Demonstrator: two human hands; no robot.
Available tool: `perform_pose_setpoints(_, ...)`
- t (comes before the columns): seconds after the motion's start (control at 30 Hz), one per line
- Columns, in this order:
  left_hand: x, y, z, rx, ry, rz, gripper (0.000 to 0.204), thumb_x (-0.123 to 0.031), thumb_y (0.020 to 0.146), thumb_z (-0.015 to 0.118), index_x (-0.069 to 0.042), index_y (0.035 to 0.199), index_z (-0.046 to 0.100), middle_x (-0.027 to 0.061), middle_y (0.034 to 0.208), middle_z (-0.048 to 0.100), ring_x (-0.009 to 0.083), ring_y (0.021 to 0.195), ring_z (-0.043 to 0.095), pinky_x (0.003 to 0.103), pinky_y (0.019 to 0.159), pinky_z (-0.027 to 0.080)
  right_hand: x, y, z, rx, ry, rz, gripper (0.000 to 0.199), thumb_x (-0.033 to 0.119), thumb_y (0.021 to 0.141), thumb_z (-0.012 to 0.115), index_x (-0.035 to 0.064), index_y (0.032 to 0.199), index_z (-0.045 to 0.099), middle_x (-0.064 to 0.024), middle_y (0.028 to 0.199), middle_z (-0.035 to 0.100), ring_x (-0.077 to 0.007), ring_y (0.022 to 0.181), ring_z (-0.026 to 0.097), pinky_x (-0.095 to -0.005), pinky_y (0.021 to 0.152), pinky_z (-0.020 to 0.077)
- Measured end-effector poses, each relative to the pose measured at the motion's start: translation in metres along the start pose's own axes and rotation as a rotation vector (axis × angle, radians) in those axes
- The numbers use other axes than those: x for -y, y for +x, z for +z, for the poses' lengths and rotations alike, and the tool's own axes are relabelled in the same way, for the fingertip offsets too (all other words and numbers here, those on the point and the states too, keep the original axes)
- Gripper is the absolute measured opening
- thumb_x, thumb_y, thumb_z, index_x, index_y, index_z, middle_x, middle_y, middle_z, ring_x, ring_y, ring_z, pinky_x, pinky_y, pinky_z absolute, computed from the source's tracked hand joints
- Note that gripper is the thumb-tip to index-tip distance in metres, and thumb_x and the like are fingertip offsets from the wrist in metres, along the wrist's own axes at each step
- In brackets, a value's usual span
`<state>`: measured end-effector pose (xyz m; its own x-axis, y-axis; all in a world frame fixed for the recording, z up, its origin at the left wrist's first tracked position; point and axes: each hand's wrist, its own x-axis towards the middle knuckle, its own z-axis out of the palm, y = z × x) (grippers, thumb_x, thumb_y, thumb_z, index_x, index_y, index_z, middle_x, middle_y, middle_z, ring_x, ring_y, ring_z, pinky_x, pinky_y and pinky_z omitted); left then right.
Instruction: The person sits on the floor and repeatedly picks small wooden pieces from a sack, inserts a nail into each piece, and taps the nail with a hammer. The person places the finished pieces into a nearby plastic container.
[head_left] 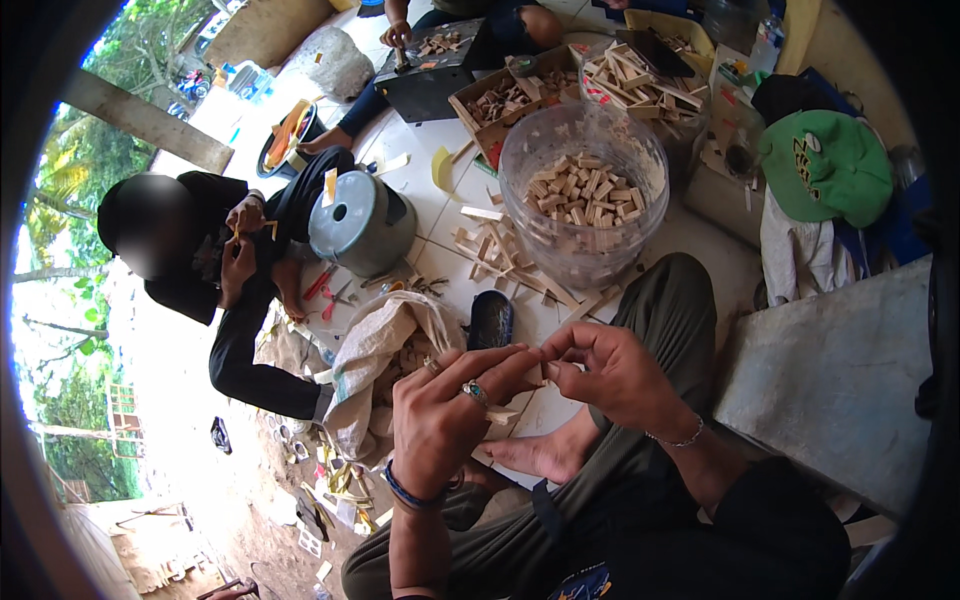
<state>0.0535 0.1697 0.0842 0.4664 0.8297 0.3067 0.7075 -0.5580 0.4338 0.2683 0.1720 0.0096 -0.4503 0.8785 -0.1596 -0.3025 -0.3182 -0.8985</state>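
Observation:
My left hand (445, 405) and my right hand (625, 375) meet in front of me, above my crossed legs. The fingers of both are closed, with their tips pinched together around something small and pale. Fingers cover most of it, so its kind cannot be made out. Just below my left hand a pale wooden strip end (502, 415) shows; whether the hand holds it is unclear. Beyond the left hand stands an open woven sack (372, 345) with wood pieces inside. A dark oblong tray (491, 320) lies on the tiles past my fingertips.
A clear round tub (520, 215) holds many small wooden blocks (585, 190). Wood offcuts (490, 250) lie beside it. A grey-blue lidded bucket (375, 235) stands near a seated co-worker in black (185, 285). Another person works behind a dark box (430, 90). A metal-grey panel (830, 370) is at right.

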Motion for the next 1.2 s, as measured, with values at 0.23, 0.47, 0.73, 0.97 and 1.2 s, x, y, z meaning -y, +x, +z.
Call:
perform_pose_setpoints(0.23,-0.002,-0.002,-0.001,0.026,-0.054,0.017,0.041,-0.004,0.074,0.080,-0.012,0.114,0.081,0.0047,0.109,0.082,0.0174,0.081,0.074,0.030,0.070,0.059,-0.004,-0.009,-0.001,-0.005,0.110,0.069,0.020,0.010,0.102,0.067,-0.0037,0.116,0.068,-0.0053,0.103,0.071,-0.0091,0.099,0.065,-0.0263,0.087,0.0534)
perform_pose_setpoints(0.47,-0.001,-0.002,0.008,-0.045,0.040,0.041,0.049,0.000,0.071,0.079,-0.011,0.120,0.079,0.0072,0.112,0.081,0.0179,0.078,0.074,0.031,0.070,0.060,-0.003,-0.001,-0.008,0.007,0.492,0.264,0.025,0.021,0.103,0.064,-0.0010,0.113,0.070,-0.0043,0.098,0.071,-0.0125,0.094,0.066,-0.0316,0.086,0.0546)
perform_pose_setpoints(0.73,0.032,0.001,0.025,-0.298,0.116,-0.027,0.030,0.000,0.087,0.082,-0.009,0.115,0.079,0.0096,0.100,0.081,0.0211,0.082,0.078,0.033,0.071,0.060,-0.017,0.005,0.016,-0.193,-0.323,-0.095,0.015,0.014,0.094,0.077,0.0021,0.102,0.076,-0.0010,0.090,0.075,-0.0087,0.078,0.068,-0.0261,0.069,0.0534)
perform_pose_setpoints(0.97,0.056,-0.007,0.005,-0.436,0.011,-0.209,0.024,-0.004,0.091,0.080,-0.011,0.114,0.077,0.0085,0.078,0.072,0.0205,0.062,0.064,0.034,0.060,0.051,-0.070,0.069,-0.023,-0.243,-0.682,-0.193,0.016,0.017,0.093,0.077,0.0018,0.098,0.076,-0.0059,0.086,0.075,-0.0136,0.075,0.068,-0.0305,0.070,0.0542)
perform_pose_setpoints(1.2,0.103,-0.025,0.036,-0.466,-0.351,-0.481,0.018,-0.013,0.098,0.077,-0.006,0.115,0.074,0.0052,0.068,0.068,0.0056,0.060,0.055,0.026,0.057,0.045,-0.187,0.164,-0.026,-0.105,-1.079,-0.071,0.022,0.025,0.094,0.072,0.0051,0.102,0.078,-0.0126,0.096,0.078,-0.0302,0.083,0.075,-0.0407,0.077,0.0568)
